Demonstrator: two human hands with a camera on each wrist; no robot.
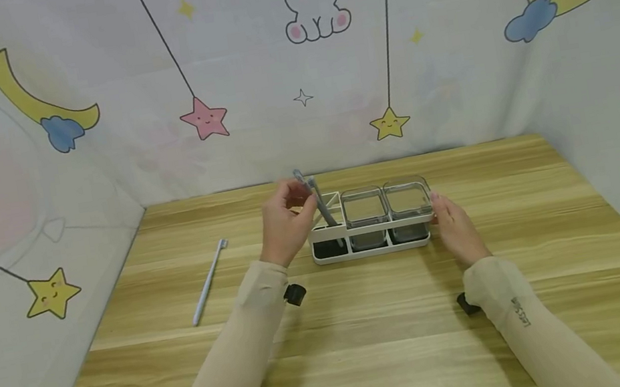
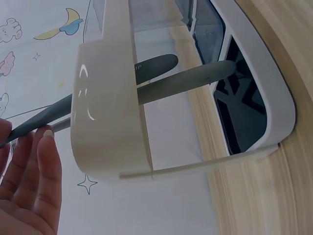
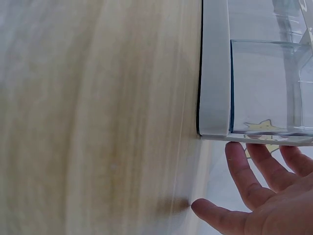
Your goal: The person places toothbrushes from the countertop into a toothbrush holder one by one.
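Pinched between the thumb and fingers of the left hand [image 1: 285, 228], one grey toothbrush [image 1: 321, 208] stands tilted in the leftmost compartment of the white holder [image 1: 372, 246], its lower end down at the dark base; the fingers close on the upper handle only. The left wrist view shows two grey handles [image 2: 161, 81] crossing that same compartment, so a second brush appears to be lodged there already, though the head view does not separate them clearly. The right hand [image 1: 454, 228] holds nothing: its fingers lie straight and relaxed against the right end of the holder, and the right wrist view shows the fingertips [image 3: 247, 166] just beside the outer clear cup [image 3: 266, 88]. The wooden table [image 1: 382, 344] carries the holder near its far middle. Two clear cups [image 1: 365, 208] sit side by side in the middle and right compartments. One pale blue toothbrush [image 1: 209, 281] lies flat on the table, well apart to the left. Judged progress: placing brushes into the holder is partly complete, with the gripped brush seated but not released and the pale blue one outstanding. Legible writing: small dark lettering on the right sleeve [image 1: 522, 312], too small to read with confidence; faint print on one grey handle, unreadable.
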